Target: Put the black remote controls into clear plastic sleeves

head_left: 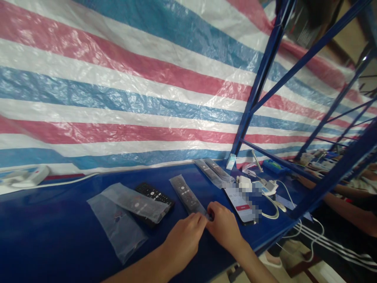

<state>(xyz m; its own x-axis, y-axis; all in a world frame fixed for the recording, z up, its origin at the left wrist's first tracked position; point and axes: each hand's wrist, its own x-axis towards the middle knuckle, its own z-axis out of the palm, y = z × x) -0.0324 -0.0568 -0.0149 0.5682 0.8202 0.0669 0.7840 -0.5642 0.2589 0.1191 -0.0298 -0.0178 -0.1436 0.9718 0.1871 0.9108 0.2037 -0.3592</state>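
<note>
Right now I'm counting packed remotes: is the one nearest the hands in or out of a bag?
In: a translucent bag surrounds the remote, its pale film showing beyond the dark edges.

Three separate bagged remotes (186, 193), one overlapping remote pile (155, 194) too covered to count, one lit phone (239, 201), one small box (231, 161)

Both the left hand (188, 234) and the right hand (223, 223) are bare, I notice, as are the left forearm (147, 262) and right forearm (252, 260), slim, smooth-outlined, tapering handward (the upper arms escape my view, clothing included).
</note>
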